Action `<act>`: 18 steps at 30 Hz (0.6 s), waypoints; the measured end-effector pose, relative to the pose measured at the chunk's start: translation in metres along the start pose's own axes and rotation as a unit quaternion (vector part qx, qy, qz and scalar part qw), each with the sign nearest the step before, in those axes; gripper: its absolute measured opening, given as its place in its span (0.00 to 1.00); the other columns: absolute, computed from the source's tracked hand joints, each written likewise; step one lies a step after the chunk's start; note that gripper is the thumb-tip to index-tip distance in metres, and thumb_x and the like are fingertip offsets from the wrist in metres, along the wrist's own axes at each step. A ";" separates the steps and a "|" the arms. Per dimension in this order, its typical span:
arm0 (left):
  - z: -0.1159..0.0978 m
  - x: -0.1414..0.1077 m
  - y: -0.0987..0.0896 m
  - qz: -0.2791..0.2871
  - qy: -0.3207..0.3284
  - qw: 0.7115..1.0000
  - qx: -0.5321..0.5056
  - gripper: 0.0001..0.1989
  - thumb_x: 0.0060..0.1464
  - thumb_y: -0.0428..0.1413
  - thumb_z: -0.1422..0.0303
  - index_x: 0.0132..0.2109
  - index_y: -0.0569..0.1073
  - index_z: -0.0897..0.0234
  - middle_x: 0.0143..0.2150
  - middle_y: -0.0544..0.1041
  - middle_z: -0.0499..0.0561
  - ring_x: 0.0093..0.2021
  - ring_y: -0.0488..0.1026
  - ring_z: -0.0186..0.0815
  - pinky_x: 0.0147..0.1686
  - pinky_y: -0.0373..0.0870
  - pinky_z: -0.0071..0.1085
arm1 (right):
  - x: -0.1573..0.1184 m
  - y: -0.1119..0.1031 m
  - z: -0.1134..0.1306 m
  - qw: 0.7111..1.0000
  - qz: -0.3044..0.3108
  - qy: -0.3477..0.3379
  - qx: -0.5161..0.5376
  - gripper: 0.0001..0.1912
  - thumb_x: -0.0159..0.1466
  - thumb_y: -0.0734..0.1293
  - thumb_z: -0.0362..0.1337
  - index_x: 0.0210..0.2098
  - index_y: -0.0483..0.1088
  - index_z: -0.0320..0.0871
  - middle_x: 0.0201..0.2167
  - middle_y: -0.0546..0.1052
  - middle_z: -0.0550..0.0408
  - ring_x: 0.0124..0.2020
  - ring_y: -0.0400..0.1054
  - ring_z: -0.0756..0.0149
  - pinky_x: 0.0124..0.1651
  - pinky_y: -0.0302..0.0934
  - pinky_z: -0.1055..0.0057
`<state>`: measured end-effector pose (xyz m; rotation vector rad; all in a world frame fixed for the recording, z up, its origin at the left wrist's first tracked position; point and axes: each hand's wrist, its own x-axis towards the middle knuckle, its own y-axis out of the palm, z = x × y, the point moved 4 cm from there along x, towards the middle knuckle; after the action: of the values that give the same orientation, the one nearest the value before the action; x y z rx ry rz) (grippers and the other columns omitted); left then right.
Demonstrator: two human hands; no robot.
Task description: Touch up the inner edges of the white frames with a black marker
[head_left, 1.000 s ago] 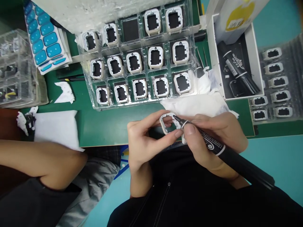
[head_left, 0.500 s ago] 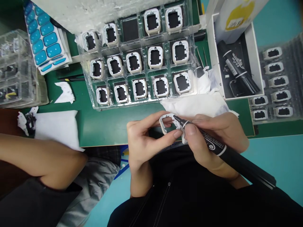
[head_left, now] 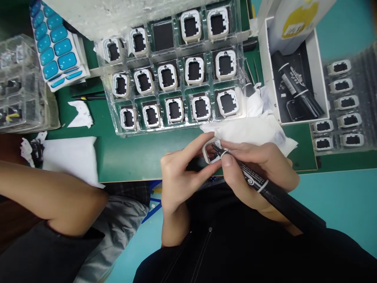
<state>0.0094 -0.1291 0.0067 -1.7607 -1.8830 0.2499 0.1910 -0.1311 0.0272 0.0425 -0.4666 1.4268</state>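
Note:
A small white frame [head_left: 206,151] is pinched between the thumb and fingers of my left hand [head_left: 182,177], above the front edge of the green table. My right hand [head_left: 259,173] grips a black marker [head_left: 265,186], its dark tip at the frame's opening. Whether the tip touches the frame I cannot tell. Beyond my hands lies a clear plastic tray [head_left: 125,134] with several similar white frames in its compartments. One back-row compartment [head_left: 163,36] has no frame in it.
White cloth [head_left: 247,131] lies just beyond my hands. A box [head_left: 321,78] with markers and a bottle stands at right, beside more trayed frames [head_left: 346,102]. Blue stickers [head_left: 61,47] and stacked trays [head_left: 26,94] are at left. Another person's arm [head_left: 50,192] rests near the left edge.
The marker and my right hand have moved left. The frame has turned in my left hand, and the white scrap seen below the marker tip no longer shows.

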 end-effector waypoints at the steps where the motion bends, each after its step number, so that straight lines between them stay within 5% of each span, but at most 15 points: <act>1: -0.001 0.000 0.000 0.000 0.006 1.000 0.009 0.26 0.60 0.76 0.57 0.63 0.86 0.50 0.43 0.90 0.46 0.38 0.89 0.39 0.40 0.88 0.31 | 0.000 0.000 0.001 1.000 0.000 -0.007 -0.003 0.18 0.64 0.82 0.30 0.47 0.81 0.59 0.48 0.89 0.59 0.47 0.88 0.48 0.45 0.89 0.54; 18: -0.005 0.000 0.002 -0.009 0.056 0.997 0.044 0.21 0.65 0.72 0.60 0.63 0.85 0.51 0.39 0.88 0.44 0.30 0.81 0.31 0.36 0.80 0.28 | 0.000 0.001 0.001 1.000 -0.002 -0.018 -0.021 0.19 0.65 0.81 0.29 0.49 0.80 0.60 0.48 0.89 0.62 0.47 0.88 0.52 0.49 0.89 0.57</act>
<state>0.0140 -0.1300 0.0099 -1.6642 -1.7816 0.2189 0.1897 -0.1309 0.0280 0.0360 -0.5267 1.4133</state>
